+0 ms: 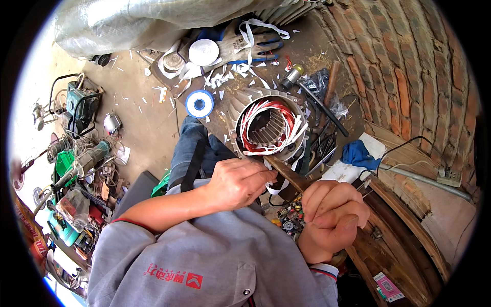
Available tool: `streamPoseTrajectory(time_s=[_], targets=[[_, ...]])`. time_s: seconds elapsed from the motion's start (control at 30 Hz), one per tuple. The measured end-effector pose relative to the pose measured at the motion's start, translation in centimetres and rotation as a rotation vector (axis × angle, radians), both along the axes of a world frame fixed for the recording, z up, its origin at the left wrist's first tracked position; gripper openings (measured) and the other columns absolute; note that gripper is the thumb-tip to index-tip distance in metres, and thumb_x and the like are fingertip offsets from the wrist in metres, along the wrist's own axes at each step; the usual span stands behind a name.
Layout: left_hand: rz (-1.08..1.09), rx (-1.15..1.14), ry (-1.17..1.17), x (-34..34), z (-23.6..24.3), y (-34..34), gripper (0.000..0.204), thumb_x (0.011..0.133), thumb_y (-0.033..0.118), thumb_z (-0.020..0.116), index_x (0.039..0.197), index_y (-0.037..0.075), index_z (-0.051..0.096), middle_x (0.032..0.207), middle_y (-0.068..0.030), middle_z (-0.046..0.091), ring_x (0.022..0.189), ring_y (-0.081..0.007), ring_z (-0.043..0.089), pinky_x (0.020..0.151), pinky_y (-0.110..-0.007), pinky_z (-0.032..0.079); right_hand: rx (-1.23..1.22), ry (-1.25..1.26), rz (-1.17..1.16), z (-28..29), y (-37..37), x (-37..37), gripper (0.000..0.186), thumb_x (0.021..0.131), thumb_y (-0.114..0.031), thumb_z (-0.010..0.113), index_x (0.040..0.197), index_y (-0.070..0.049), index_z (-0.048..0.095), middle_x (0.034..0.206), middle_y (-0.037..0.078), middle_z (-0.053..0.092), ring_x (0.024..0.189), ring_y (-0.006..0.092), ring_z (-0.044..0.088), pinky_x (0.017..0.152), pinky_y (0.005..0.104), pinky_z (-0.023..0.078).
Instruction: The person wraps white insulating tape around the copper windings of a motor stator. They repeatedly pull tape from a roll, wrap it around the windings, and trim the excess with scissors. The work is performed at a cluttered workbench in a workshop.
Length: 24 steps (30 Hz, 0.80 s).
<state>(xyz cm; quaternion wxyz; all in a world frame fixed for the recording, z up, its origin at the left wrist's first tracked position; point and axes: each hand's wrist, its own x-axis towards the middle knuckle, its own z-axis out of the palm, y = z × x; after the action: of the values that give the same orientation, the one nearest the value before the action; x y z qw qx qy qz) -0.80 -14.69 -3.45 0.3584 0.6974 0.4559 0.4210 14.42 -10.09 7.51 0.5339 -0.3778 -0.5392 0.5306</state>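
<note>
A motor stator [235, 123] stands in front of me, its finned metal housing ringed around red windings [295, 122] laced with white tape. My left hand [240, 184] is closed at the stator's near rim, fingertips pinching a white tape strip [276, 191] that loops down beside them. To its right, my right hand [335, 210] is clenched, with the thumb folded over the fingers; what it holds is hidden. A flat brown wooden piece [287, 173] lies slantwise between the two hands. Whether either hand touches it, I cannot tell.
Beyond the stator lie a blue-and-white tape spool [199, 104], white tape rolls [203, 52], work gloves [240, 46] and paper scraps. A black-handled tool [323, 108] and blue cloth [362, 155] are to the right, near a brick wall [404, 66]. Tools and parts clutter the left floor.
</note>
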Motion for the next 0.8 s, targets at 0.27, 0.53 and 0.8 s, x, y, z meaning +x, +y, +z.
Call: streamPoseTrajectory(time_s=[0.27, 0.53, 0.8], targets=[[0.012, -0.013, -0.043, -0.1, -0.2, 0.2, 0.022, 0.066, 0.005, 0.074, 0.088, 0.006, 0.072, 0.084, -0.0056, 0.069, 0.068, -0.0216, 0.066, 0.057, -0.032, 0.053, 0.038, 0.066, -0.024, -0.9, -0.5, -0.4, 0.026, 0.092, -0.012, 0.059, 0.069, 0.002, 0.058, 0.062, 0.008, 0.052, 0.043, 0.0162, 0.049, 0.040, 0.0321, 0.041], [0.046, -0.002, -0.052, -0.1, -0.5, 0.3, 0.021, 0.063, 0.003, 0.073, 0.084, 0.006, 0.072, 0.082, -0.0058, 0.069, 0.064, -0.0214, 0.066, 0.053, -0.031, 0.051, 0.079, -0.036, -0.035, -1.3, -0.7, -1.2, 0.026, 0.087, -0.007, 0.056, 0.064, 0.003, 0.060, 0.058, 0.008, 0.052, 0.043, 0.0166, 0.048, 0.040, 0.0338, 0.044], [0.044, 0.003, -0.107, -0.1, -0.9, 0.5, 0.022, 0.063, 0.004, 0.074, 0.085, 0.005, 0.072, 0.081, -0.0051, 0.069, 0.061, -0.0198, 0.065, 0.051, -0.031, 0.051, 0.060, 0.007, -0.024, -1.8, -0.2, -1.8, 0.028, 0.085, -0.008, 0.054, 0.060, 0.002, 0.060, 0.054, 0.007, 0.051, 0.039, 0.0161, 0.046, 0.039, 0.0334, 0.044]])
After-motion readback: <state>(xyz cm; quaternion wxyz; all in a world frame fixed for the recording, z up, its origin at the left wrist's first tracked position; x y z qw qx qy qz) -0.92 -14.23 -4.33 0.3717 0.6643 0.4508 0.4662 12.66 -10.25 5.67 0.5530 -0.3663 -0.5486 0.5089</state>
